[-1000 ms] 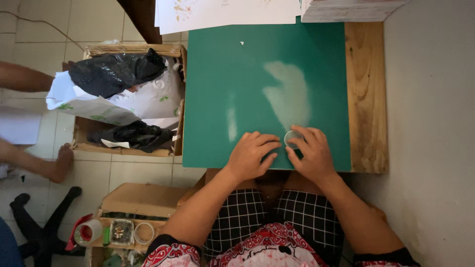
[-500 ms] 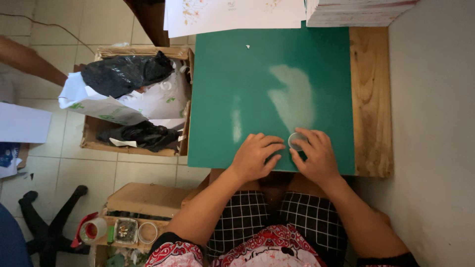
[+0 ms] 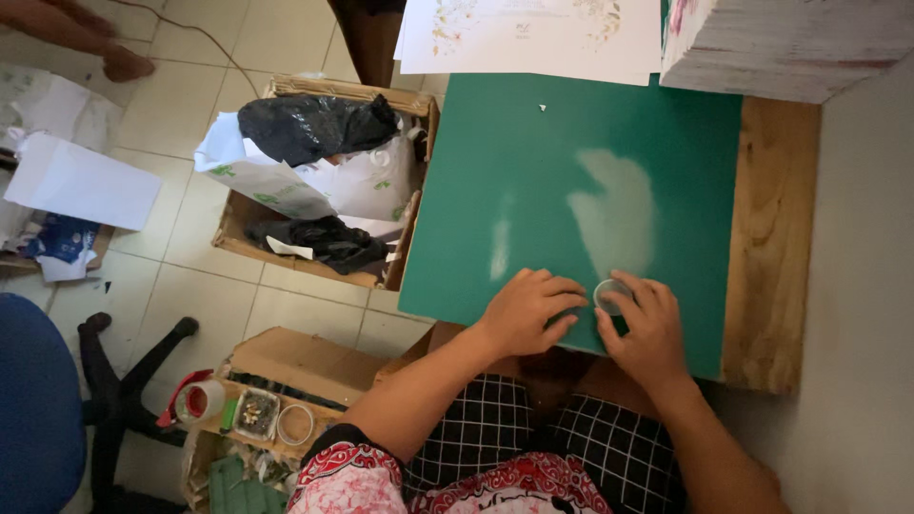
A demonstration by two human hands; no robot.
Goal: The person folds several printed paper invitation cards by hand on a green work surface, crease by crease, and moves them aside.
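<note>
A small roll of clear tape (image 3: 609,295) lies on the near edge of a green cutting mat (image 3: 533,190) that covers a wooden table (image 3: 771,238). My right hand (image 3: 647,328) curls around the roll, fingers on its rim. My left hand (image 3: 526,312) rests flat on the mat just left of it, fingertips reaching toward the roll. Both forearms come up from my lap, which is covered by black-and-white checked cloth.
White printed sheets (image 3: 533,33) and a thick paper stack (image 3: 790,43) lie at the mat's far edge. A cardboard box (image 3: 324,181) with black and white bags stands on the tiled floor at left. A lower box (image 3: 276,381) holds tape rolls. Another person's foot (image 3: 124,62) is at top left.
The view has shifted slightly right and down. My hands stay on the tape roll at the mat's near edge, with only small finger movement.
</note>
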